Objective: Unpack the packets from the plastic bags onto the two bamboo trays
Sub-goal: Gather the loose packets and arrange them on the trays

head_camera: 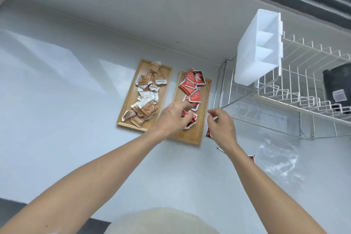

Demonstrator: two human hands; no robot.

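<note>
Two trays [201, 135] lying side by side, hands working over the right one.
Left hand [171, 118] curling onto red packets [191, 85]; right hand [221, 129] pinching together, its hold unclear; rack [284, 89] crowding the right, bag [279, 156] beside.

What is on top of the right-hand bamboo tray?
Red packets are piled on the right tray. The left hand covers its near part, so what lies beneath it cannot be seen.

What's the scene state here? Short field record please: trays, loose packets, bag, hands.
left tray: brown and white packets, piled
right tray: red and black packets
loose packets: a few red ones on the counter, right of the right tray
plastic bag: clear, crumpled on the counter, looks empty
left hand: over the right tray, on the red packets
right hand: beside that tray, fingers pinched; contents unclear
</note>
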